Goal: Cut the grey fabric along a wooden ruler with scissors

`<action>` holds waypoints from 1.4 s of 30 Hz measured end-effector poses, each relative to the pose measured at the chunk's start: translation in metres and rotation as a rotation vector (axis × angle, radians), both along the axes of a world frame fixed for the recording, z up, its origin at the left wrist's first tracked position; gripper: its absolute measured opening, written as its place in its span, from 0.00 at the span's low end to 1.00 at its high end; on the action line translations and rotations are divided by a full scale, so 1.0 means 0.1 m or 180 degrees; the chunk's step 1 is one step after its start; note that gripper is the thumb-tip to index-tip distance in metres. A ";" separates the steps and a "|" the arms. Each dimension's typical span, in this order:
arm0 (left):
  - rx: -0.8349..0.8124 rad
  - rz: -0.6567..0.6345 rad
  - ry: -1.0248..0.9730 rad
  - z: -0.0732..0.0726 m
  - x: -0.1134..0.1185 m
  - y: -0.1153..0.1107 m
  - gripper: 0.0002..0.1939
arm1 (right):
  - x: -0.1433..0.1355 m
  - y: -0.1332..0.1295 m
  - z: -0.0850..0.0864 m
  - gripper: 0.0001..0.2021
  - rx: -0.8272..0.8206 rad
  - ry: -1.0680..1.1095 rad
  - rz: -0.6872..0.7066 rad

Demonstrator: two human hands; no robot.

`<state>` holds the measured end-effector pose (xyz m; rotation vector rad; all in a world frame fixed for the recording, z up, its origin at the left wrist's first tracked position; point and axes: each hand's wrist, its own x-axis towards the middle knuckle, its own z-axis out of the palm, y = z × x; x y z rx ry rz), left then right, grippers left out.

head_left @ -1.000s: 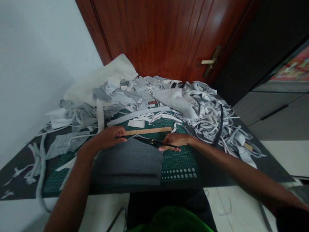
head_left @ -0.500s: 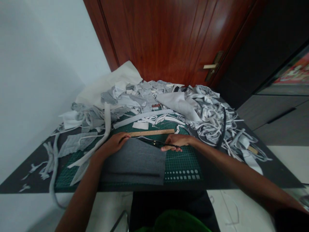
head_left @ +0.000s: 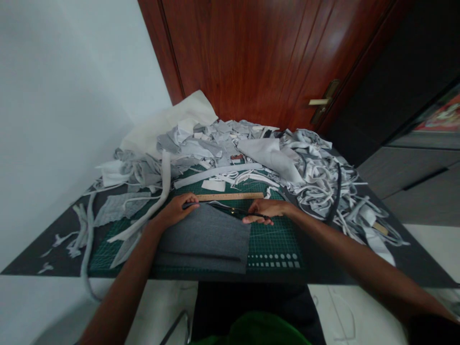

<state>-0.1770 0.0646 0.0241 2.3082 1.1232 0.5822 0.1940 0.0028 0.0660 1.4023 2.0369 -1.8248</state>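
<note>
A dark grey fabric piece point(head_left: 208, 237) lies on the green cutting mat point(head_left: 273, 239) in front of me. My left hand point(head_left: 183, 207) is closed on the far left corner of this fabric, pinching its dark edge. In my right hand point(head_left: 264, 211) are black scissors point(head_left: 235, 211), their blades pointing left along the far edge of the fabric. A narrow light strip shows beside the blades. Just beyond both hands lies a wooden ruler point(head_left: 230, 196).
Heaped fabric scraps point(head_left: 316, 167) cover the back and right of the table. A pale cloth sheet point(head_left: 172, 122) leans on the wall at the back left. Long strips point(head_left: 165, 179) lie left of my left hand. A wooden door point(head_left: 244, 57) stands behind the table.
The view has shifted slightly. My left hand has raised the fabric's far left edge a little, so more of its dark edge shows. The scissors stay at the far edge.
</note>
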 end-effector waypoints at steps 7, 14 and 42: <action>0.0201 0.0154 0.0166 0.03 0.11 0.00 0.17 | 0.01 0.00 -0.05 0.34 0.0029 0.0045 0.0031; 0.0424 0.0299 0.0475 -0.06 0.14 0.04 0.21 | -0.01 0.00 -0.06 0.36 0.0017 0.0016 0.0001; 0.0520 0.0578 0.0625 -0.14 0.13 0.08 0.21 | -0.10 0.20 -0.08 0.38 -0.0531 0.0288 0.0127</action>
